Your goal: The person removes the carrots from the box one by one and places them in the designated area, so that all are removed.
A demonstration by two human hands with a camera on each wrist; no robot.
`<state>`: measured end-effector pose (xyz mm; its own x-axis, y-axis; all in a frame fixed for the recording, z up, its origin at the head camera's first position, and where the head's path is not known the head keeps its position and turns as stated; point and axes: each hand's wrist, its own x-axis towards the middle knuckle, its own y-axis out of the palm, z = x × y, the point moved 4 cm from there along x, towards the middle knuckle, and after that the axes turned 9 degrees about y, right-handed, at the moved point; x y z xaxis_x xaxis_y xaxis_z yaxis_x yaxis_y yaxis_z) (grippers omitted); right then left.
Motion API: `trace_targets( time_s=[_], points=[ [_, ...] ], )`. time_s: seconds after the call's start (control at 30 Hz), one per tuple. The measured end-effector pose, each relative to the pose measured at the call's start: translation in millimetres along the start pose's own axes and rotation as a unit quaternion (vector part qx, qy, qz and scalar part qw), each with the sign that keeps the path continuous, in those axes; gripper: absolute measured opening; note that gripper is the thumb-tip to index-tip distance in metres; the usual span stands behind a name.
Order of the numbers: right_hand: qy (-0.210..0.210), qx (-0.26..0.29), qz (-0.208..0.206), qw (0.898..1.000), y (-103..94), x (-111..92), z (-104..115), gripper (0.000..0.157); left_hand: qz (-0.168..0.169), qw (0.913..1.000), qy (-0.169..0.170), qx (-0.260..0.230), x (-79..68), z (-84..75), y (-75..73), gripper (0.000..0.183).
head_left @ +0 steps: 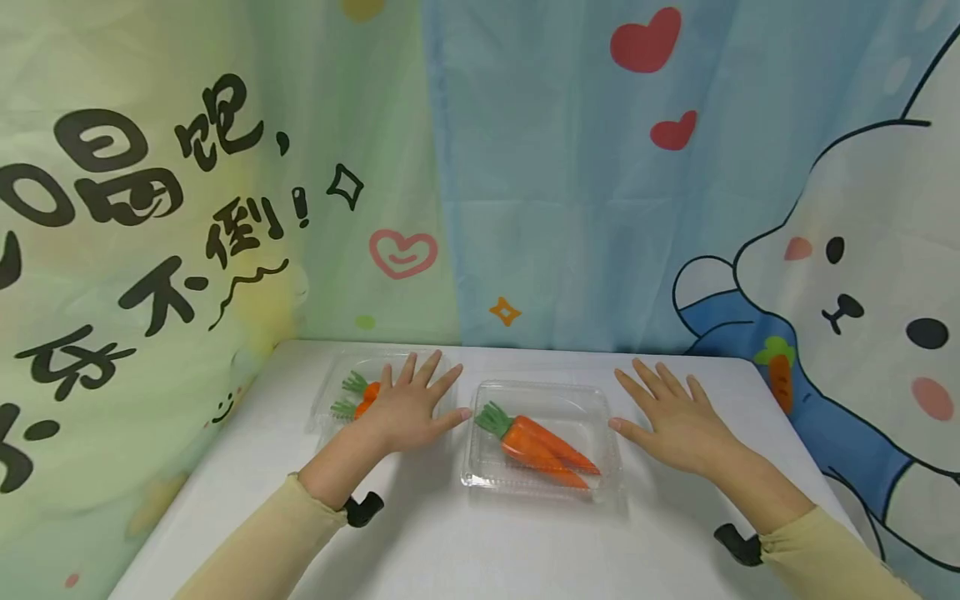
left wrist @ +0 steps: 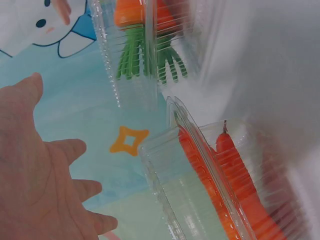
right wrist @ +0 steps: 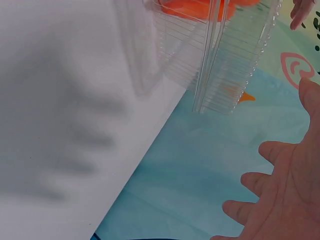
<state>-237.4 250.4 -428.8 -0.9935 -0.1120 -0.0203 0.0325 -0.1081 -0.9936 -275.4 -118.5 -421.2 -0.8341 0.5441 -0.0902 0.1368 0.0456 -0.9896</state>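
A clear plastic clamshell box (head_left: pixel 480 479) stands on the white table between the two hands, its lid closed. Inside lie orange carrots (head_left: pixel 542 442) with green tops pointing to the upper left. My left hand (head_left: pixel 411 408) is spread palm down just left of this box, the thumb tip near its side. It covers part of a second clear box (head_left: pixel 324 400), which holds more carrots (left wrist: pixel 235 160). To the right of the middle box my right hand (head_left: pixel 678 423) hovers with fingers spread, its shadow on the tabletop. Neither hand holds anything.
The white table (head_left: pixel 525 550) runs back to a printed curtain (head_left: pixel 540 208) with hearts, writing and a cartoon rabbit. Black wrist mounts (head_left: pixel 364 509) stick out from both beige sleeves (head_left: pixel 262 542).
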Motion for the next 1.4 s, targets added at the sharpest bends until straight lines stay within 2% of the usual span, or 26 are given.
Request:
trace_targets(
  time_s=[0.37, 0.5, 0.6, 0.67, 0.73, 0.83, 0.93, 1.03, 1.1, 1.17, 1.27, 1.4],
  points=[
    [0.002, 0.019, 0.012, 1.000, 8.1, -4, -1, 0.088, 0.003, 0.9999, -0.003, -0.012, -1.0, -1.3, 6.8, 0.081],
    [-0.002, 0.042, 0.011, 0.999, 10.2, -9, -2, 0.087, -0.024, 0.9994, 0.009, -0.023, -2.5, -4.0, 12.1, 0.078],
    [0.006, 0.111, 0.053, 0.992, 13.7, -13, -2, 0.088, -0.071, 0.9954, 0.016, -0.062, -4.8, -9.1, 15.6, 0.074],
    [0.021, 0.166, 0.091, 0.982, 17.9, -16, -3, 0.088, -0.107, 0.9885, 0.015, -0.105, -6.8, -13.1, 19.4, 0.070],
    [0.038, 0.215, 0.123, 0.968, 23.1, -18, -5, 0.088, -0.144, 0.9764, 0.010, -0.161, -10.0, -16.7, 24.5, 0.064],
    [0.056, 0.273, 0.145, 0.949, 32.9, -20, -8, 0.084, -0.189, 0.9507, 0.001, -0.245, -14.7, -19.8, 35.7, 0.054],
    [0.069, 0.336, 0.162, 0.925, 45.5, -22, -11, 0.078, -0.210, 0.9204, -0.016, -0.330, -19.1, -19.9, 48.9, 0.051],
    [0.068, 0.397, 0.175, 0.898, 56.7, -24, -13, 0.074, -0.224, 0.8949, -0.032, -0.384, -22.6, -18.2, 61.2, 0.049],
    [0.061, 0.427, 0.180, 0.884, 62.1, -25, -13, 0.072, -0.242, 0.8802, -0.037, -0.406, -25.9, -18.2, 66.2, 0.045],
    [0.054, 0.453, 0.187, 0.870, 66.5, -27, -13, 0.071, -0.265, 0.8719, -0.033, -0.411, -28.9, -19.0, 70.7, 0.042],
    [0.040, 0.483, 0.198, 0.852, 72.3, -30, -14, 0.072, -0.278, 0.8662, -0.024, -0.415, -32.5, -23.5, 78.3, 0.040],
    [0.028, 0.517, 0.217, 0.828, 81.5, -33, -13, 0.074, -0.264, 0.8722, -0.020, -0.411, -32.2, -26.7, 92.3, 0.037]
  ],
)
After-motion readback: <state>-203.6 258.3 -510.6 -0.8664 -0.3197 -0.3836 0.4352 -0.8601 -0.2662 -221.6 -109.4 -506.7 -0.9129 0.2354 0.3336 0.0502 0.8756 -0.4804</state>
